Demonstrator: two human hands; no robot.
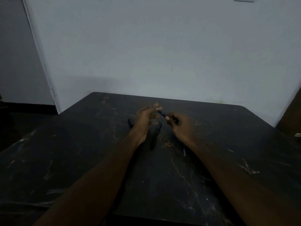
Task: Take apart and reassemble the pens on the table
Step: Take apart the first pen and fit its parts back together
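Note:
A dark pen [161, 112] is held above the black table [81, 152], slanting from upper left to lower right between both hands. My left hand [145, 118] pinches its upper end with thumb and fingertips, the other fingers spread. My right hand [180, 126] grips its lower end. Under the hands a long black pen barrel [156, 136] lies on the table. A short black piece [130, 123] lies left of my left wrist. A small bluish piece [184, 151] lies beside my right forearm. The light is dim and the parts are hard to tell apart.
The table is worn and scratched, its far edge close to a pale wall [162, 54]. A dark brown object [291, 115] stands at the right edge. A dark floor [24, 115] lies beyond the table's left side.

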